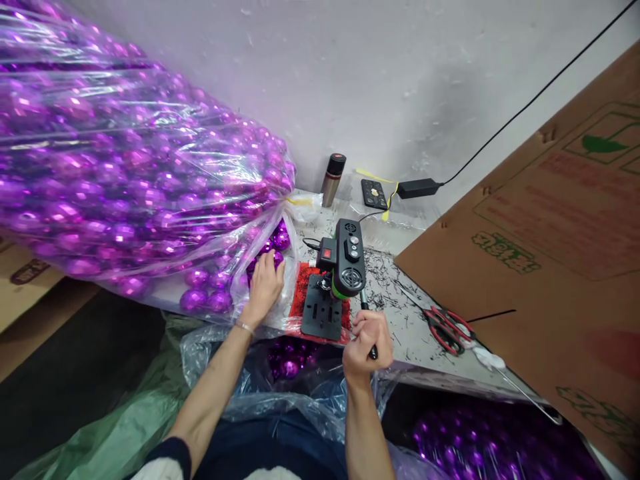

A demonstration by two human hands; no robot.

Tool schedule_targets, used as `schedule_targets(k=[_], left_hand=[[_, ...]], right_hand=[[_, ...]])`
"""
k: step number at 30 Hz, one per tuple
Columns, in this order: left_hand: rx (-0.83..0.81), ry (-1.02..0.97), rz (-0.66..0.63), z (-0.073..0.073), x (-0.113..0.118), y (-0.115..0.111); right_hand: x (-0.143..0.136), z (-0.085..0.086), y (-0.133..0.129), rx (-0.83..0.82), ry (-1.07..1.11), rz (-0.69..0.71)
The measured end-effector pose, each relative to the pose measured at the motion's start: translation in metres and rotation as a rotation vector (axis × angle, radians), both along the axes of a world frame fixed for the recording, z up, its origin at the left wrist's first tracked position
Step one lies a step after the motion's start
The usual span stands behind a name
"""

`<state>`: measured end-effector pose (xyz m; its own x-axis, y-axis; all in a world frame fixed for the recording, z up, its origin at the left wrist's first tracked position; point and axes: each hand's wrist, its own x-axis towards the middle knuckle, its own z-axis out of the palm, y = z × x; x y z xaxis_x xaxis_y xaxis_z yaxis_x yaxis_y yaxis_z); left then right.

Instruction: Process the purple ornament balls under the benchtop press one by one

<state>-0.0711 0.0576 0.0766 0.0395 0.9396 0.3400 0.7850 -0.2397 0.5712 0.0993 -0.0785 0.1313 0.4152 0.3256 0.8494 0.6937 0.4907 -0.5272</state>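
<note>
My left hand (266,285) reaches into the mouth of a clear plastic bag, its fingers stretched out over shiny purple balls (281,238). Its fingertips touch or lie just above the balls; I cannot tell which. My right hand (369,341) is closed around the black-gripped lever (373,352) of a small black bench machine (350,257). That machine has a red switch and a slotted base plate (321,313), which rests on a red sheet (300,293). More purple balls (290,367) lie in an open clear bag below the table edge.
A huge bag of purple balls (140,160) fills the left. Behind the machine stand a flask (333,180), a phone (374,193) and a power adapter (419,189). Black scraps litter the table (400,323). Red-handled scissors (445,330) lie beside a large cardboard box (540,253).
</note>
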Motion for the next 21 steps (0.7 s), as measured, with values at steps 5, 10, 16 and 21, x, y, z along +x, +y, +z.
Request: schedule_targets(k=[5, 10, 16, 21], left_hand=[[-0.320, 0.311, -0.052, 0.009, 0.003, 0.045], [-0.215, -0.028, -0.122, 0.007, -0.001, 0.046], [-0.363, -0.721, -0.260, 0.011, 0.000, -0.002], [-0.479, -0.816, -0.399, -0.019, 0.023, -0.054]], right_hand=[[0.002, -0.002, -0.001, -0.005, -0.027, 0.009], [0.002, 0.002, 0.000, 0.001, -0.011, 0.014], [0.002, 0.023, 0.002, -0.026, 0.019, 0.019], [0.002, 0.031, 0.002, -0.067, 0.060, 0.009]])
